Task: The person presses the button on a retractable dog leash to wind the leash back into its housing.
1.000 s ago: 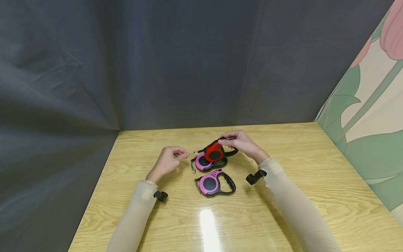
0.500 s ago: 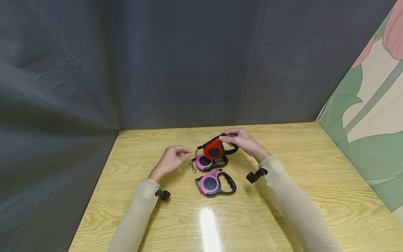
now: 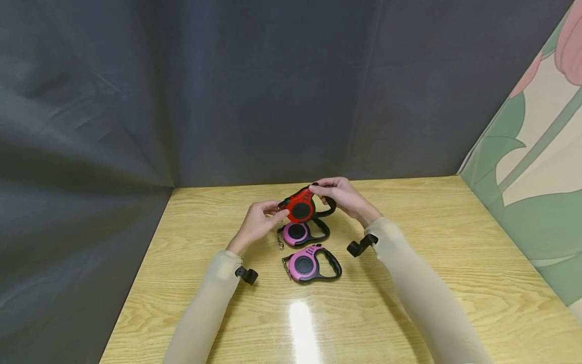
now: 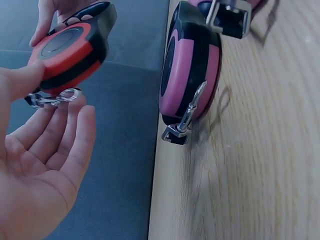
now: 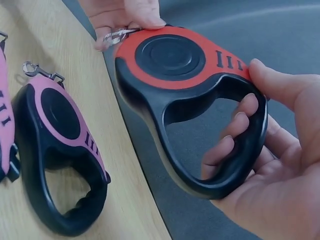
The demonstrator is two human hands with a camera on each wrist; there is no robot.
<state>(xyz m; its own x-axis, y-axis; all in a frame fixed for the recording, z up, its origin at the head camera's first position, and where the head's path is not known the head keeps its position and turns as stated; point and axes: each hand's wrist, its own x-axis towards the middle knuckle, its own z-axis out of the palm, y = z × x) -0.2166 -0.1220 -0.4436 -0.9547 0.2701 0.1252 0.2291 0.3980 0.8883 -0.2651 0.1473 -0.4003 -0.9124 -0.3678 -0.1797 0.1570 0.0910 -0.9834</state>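
A red and black retractable dog leash (image 3: pixel 300 209) is held up above the table by both hands. My right hand (image 3: pixel 346 198) grips its black loop handle (image 5: pixel 252 150), several fingers passing through the loop and the thumb on top. At the opposite end my left hand (image 3: pixel 257 223) holds the red casing, thumb (image 4: pixel 22 80) on top and fingers beneath. The leash's metal clip (image 4: pixel 55 98) hangs beside those fingers. Below lie two pink and black retractable leashes: the far one (image 3: pixel 297 232) just under the red one, the near one (image 3: pixel 304 265) closer to me.
The wooden table (image 3: pixel 409 283) has a light grain and a bright reflection in front. A dark cloth (image 3: pixel 273 101) stands behind and to the left. At the right is a flower-patterned panel (image 3: pixel 545 202). Both pink leashes have metal clips on their left ends.
My left hand pulled on the clip a second ago, then let it go, and now holds the casing's front end. The red leash, in the right hand, has moved slightly back and left.
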